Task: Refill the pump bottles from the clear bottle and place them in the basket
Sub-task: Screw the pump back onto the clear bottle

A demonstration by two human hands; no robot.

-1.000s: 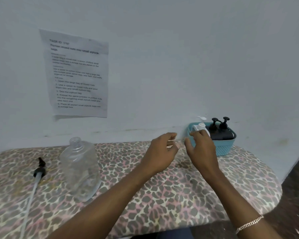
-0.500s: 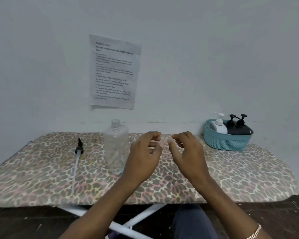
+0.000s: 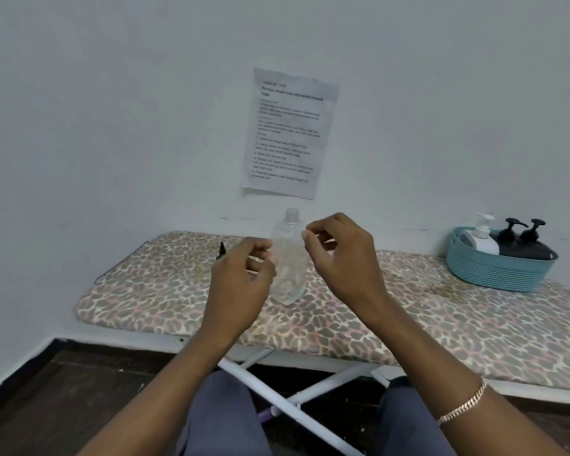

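Here, counted: two bare hands, one clear bottle, three pump bottles, one basket. The clear bottle stands upright and uncapped near the middle of the bench, which has a leopard-print cover. The blue basket sits at the bench's right end by the wall. It holds all three pump bottles: one white pump bottle on the left and two black pump bottles side by side to its right, their lower bodies hidden by the basket wall.

The left grip and the right grip hang in the air in front of the clear bottle, one on each side. Both are released, fingers loosely curled with nothing in them. The right thumb and forefinger come close together near the bottle's shoulder. Whether any fingertip touches the bottle is hard to make out.

One black pump head pokes out behind the left grip; the rest of it is covered. One printed sheet hangs on the wall, its text too blurred to read. One bracelet circles the right wrist.
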